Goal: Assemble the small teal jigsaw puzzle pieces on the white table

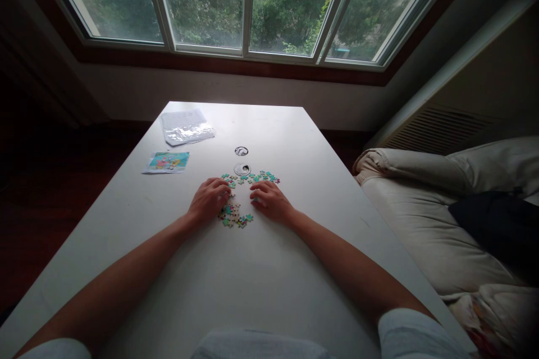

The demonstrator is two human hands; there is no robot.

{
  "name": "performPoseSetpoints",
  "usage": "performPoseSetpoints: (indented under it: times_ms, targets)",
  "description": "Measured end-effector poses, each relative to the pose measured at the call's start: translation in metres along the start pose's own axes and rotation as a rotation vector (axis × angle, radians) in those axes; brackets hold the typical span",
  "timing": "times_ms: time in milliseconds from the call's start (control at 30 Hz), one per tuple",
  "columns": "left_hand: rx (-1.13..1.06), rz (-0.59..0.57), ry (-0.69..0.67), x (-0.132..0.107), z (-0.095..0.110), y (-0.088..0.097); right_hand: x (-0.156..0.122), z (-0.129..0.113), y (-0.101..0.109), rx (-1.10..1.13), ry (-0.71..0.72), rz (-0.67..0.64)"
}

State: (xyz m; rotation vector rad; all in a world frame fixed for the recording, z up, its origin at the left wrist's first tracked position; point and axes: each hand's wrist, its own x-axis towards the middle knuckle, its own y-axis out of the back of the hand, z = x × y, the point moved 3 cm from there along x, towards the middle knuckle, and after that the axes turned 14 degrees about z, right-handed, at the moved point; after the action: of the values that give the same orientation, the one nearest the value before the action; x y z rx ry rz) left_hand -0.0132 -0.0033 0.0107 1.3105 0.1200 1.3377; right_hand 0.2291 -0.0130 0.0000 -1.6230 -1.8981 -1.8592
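Note:
Small jigsaw puzzle pieces (231, 214), some showing a pale side and some green and multicoloured, lie in a loose ring on the white table (240, 286). My left hand (209, 199) rests at the ring's left side, fingers bent and slightly apart, with fingertips beside a few pieces. Across from it, my right hand (272, 201) lies palm down with spread fingers at the right side, partly covering pieces. No held piece can be made out in either hand. More green puzzle pieces (264, 177) form an arc beyond the hands.
Just past the pieces are two round, shiny discs: a nearer one (242, 169) and a farther one (241, 151). A colourful cartoon picture card (169, 162) and a clear plastic bag (187, 127) lie at the table's left. A padded sofa (412, 219) stands right; a window (206, 5) is ahead.

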Motion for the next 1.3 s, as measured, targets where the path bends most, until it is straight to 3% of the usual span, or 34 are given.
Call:
performPoseSetpoints:
  times_ms: [367, 800, 1300]
  targets:
    - [0.081, 0.017, 0.07, 0.0, -0.005, 0.002, -0.001, 0.009, 0.001, -0.064, -0.059, 0.075]
    - [0.067, 0.065, 0.082, -0.002, -0.012, -0.002, 0.002, -0.014, 0.003, 0.062, 0.118, -0.086]
    - [-0.124, -0.035, -0.103, 0.001, -0.002, -0.003, 0.005, -0.036, 0.005, 0.153, 0.219, -0.22]
